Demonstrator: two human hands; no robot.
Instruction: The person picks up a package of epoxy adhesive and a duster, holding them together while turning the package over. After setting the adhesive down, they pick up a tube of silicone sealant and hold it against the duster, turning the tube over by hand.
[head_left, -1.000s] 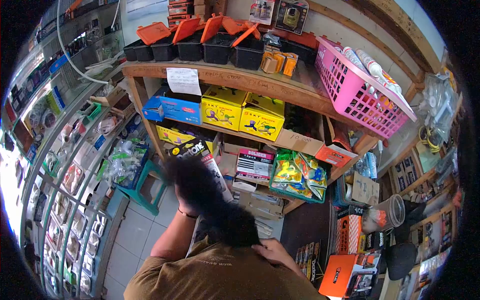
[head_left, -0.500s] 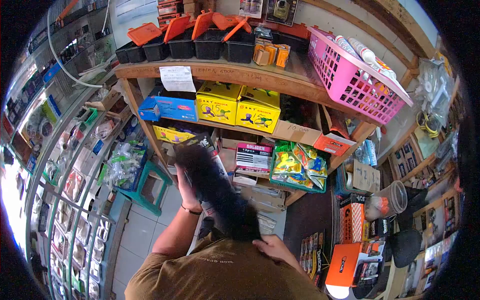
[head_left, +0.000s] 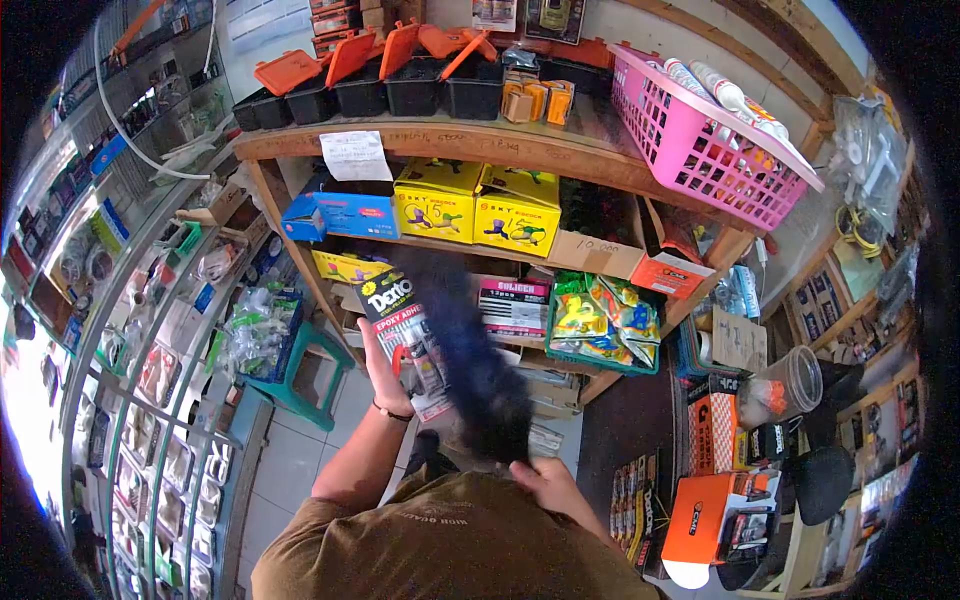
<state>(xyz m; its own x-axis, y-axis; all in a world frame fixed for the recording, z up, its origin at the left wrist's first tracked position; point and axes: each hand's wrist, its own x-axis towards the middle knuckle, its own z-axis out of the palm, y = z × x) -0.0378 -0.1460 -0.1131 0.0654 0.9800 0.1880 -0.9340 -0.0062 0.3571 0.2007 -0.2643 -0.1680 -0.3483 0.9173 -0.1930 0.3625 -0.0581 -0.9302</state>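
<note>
My left hand [head_left: 385, 375] holds up a black carded Dextone epoxy adhesive pack [head_left: 402, 335] in front of the wooden shelves [head_left: 480, 150]. My right hand [head_left: 545, 480] grips the handle of a black feather duster [head_left: 470, 360], whose blurred bristles lie across the right side of the pack. Yellow boxes [head_left: 475, 205] and a blue box [head_left: 340, 215] stand on the shelf just above the pack.
A pink basket [head_left: 700, 140] of tubes tilts at the upper right. Black bins with orange lids [head_left: 380, 85] line the top shelf. A green stool [head_left: 300, 375] stands at the left beside a glass display counter [head_left: 130, 400]. Orange boxes [head_left: 715, 520] sit at the lower right.
The duster has swept from left to right across the pack, uncovering its front label. My left hand has lifted the pack a little higher.
</note>
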